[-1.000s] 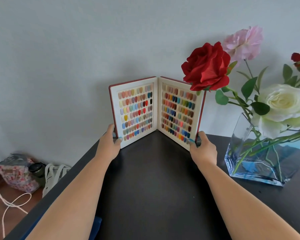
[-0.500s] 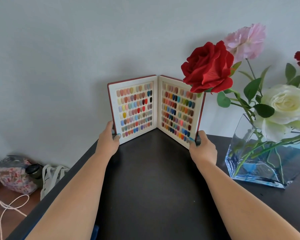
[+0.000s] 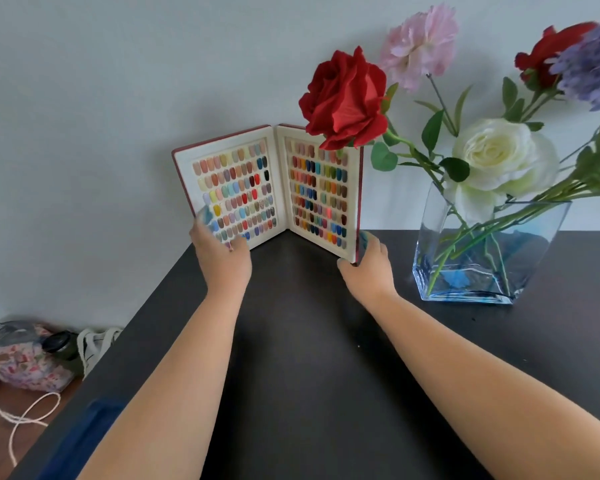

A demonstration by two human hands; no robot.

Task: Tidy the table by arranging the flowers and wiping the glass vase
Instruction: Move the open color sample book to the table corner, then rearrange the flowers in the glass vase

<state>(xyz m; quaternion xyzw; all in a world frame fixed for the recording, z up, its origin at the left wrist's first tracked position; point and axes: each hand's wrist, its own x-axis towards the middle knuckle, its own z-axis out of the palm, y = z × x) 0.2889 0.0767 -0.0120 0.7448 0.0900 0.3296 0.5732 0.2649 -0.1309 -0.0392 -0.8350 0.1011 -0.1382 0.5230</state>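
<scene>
A clear rectangular glass vase (image 3: 430, 261) with water stands on the dark table (image 3: 302, 348) at the right. It holds a red rose (image 3: 343, 98), a pink flower (image 3: 420, 46), a white rose (image 3: 496, 157), a second red flower (image 3: 548, 53) and a purple one (image 3: 593, 67). Left of the vase a red nail-colour swatch book (image 3: 243, 188) stands open against the wall. My left hand (image 3: 219, 261), blurred, grips the lower corner of its left cover. My right hand (image 3: 369, 268) grips the bottom of its right cover, close to the vase.
The table's left edge runs diagonally from the book towards me. On the floor beyond it lie a floral bag (image 3: 18, 358), a white tote (image 3: 94, 344) and a white cord (image 3: 21, 417). Something blue (image 3: 84, 434) sits at the near left table edge.
The view has shifted right and closer, bringing the purple flower into sight. My left hand has slid a little up the left cover and is blurred. Both hands stay on the book.
</scene>
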